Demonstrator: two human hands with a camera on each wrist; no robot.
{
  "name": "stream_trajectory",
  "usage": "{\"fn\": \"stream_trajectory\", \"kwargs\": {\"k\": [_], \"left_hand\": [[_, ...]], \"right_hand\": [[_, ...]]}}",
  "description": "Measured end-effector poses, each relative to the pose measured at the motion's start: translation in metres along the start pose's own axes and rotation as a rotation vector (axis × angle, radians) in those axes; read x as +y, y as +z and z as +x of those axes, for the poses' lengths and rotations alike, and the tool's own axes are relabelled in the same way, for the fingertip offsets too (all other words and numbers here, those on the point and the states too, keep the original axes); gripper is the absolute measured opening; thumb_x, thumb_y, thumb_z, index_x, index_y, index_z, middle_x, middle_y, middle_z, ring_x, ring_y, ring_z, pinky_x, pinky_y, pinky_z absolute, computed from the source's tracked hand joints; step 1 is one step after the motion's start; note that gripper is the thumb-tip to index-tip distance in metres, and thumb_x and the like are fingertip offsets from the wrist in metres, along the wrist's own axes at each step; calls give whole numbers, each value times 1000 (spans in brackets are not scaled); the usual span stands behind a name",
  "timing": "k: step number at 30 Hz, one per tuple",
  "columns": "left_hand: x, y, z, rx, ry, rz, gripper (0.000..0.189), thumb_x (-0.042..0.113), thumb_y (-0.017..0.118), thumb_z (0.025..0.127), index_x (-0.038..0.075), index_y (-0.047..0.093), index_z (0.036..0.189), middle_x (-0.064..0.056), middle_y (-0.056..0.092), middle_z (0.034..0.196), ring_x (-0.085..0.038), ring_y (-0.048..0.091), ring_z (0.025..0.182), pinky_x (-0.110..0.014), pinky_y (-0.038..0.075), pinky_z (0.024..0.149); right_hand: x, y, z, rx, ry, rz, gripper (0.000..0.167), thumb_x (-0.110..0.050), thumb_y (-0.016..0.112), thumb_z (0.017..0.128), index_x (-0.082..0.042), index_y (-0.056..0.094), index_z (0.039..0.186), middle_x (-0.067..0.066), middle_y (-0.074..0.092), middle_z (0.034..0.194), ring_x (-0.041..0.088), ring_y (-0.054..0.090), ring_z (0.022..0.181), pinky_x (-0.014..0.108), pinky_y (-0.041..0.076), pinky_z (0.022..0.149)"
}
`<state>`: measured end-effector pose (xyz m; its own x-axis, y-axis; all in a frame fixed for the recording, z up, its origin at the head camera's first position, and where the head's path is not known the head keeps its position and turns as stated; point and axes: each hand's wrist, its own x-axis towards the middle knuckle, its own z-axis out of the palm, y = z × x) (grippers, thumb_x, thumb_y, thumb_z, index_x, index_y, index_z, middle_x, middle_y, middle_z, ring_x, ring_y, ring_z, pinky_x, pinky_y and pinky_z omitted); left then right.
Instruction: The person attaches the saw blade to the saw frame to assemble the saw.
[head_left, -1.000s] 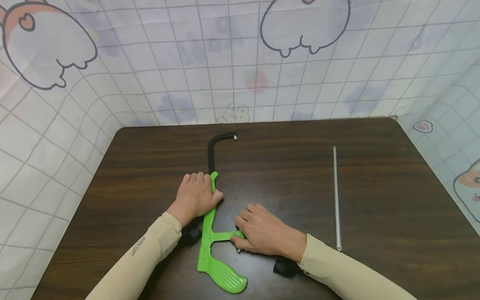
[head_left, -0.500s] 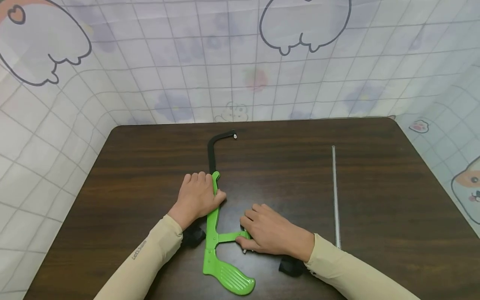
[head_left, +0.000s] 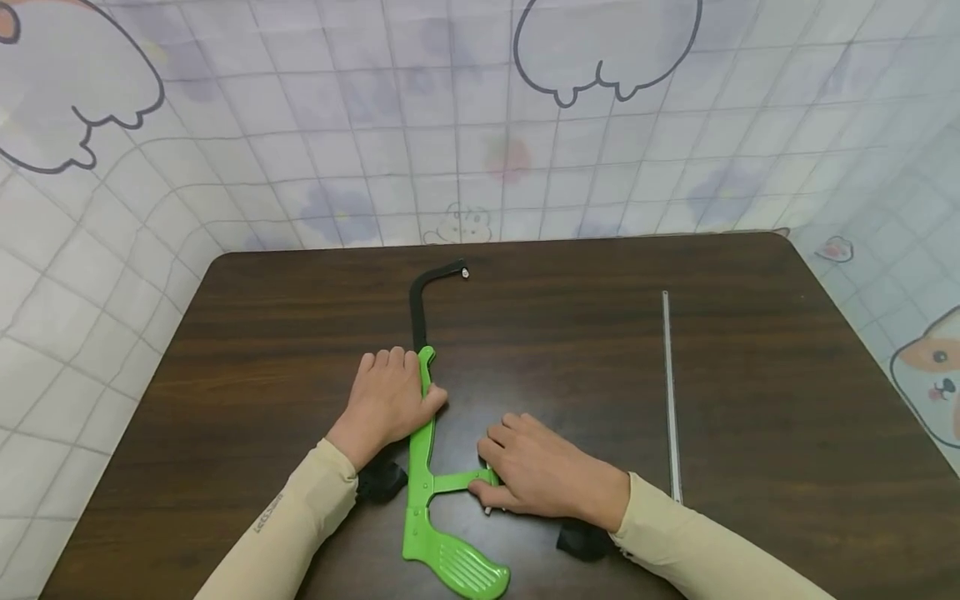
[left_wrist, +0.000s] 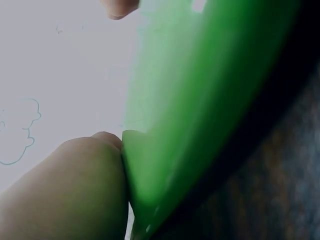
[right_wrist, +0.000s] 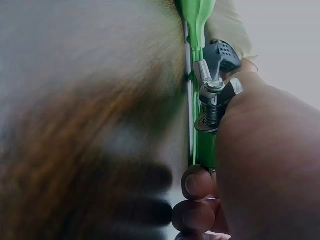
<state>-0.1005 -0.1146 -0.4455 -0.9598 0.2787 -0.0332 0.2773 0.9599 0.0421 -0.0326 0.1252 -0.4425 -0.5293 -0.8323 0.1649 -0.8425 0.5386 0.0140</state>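
My left hand (head_left: 386,402) is clamped round the spine of the green hacksaw frame (head_left: 420,454), which sits at seven o'clock from the middle of the head view, its bent black arm (head_left: 417,310) at one o'clock from that hand. At four o'clock from it, my right hand (head_left: 540,468) pinches the end of the short green arm (head_left: 453,482), a wing nut (right_wrist: 214,87) just beside my thumb. A slim metal strip (head_left: 671,392) lies at two o'clock from there on the counter (head_left: 555,325).
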Motion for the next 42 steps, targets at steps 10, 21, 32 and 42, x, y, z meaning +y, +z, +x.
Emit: {"fn": "stream_trajectory", "kwargs": {"k": [10, 21, 32, 42], "left_hand": [[-2, -2, 0, 19, 13, -25, 34, 41, 47, 92, 12, 42, 75, -7, 42, 77, -25, 39, 70, -36, 30, 71], [-5, -2, -4, -12, 38, -60, 36, 45, 49, 96, 12, 45, 80, -6, 46, 81, -25, 45, 78, -36, 34, 73], [-11, -10, -9, -9, -16, -149, 59, 65, 53, 97, 6, 54, 90, -9, 52, 82, -26, 52, 76, -38, 44, 69], [-3, -12, -28, 239, 427, -140, 34, 41, 70, 95, 10, 58, 102, 1, 51, 85, -16, 42, 77, -29, 37, 70]], "right_hand": [[1, -7, 2, -41, 22, 24, 36, -50, 56, 102, -20, 59, 83, -8, 49, 74, 9, 29, 66, 21, 24, 64], [-3, -6, -3, -78, 75, 167, 37, -53, 53, 104, -19, 60, 90, -10, 48, 76, 7, 33, 70, 22, 28, 69], [10, -19, -2, -187, 203, 356, 47, -65, 47, 100, -20, 60, 105, -9, 47, 87, 8, 35, 78, 27, 30, 76], [49, -35, -21, -2, 400, 350, 38, -48, 65, 98, -14, 65, 115, 1, 63, 107, 16, 55, 96, 36, 37, 84]]}}
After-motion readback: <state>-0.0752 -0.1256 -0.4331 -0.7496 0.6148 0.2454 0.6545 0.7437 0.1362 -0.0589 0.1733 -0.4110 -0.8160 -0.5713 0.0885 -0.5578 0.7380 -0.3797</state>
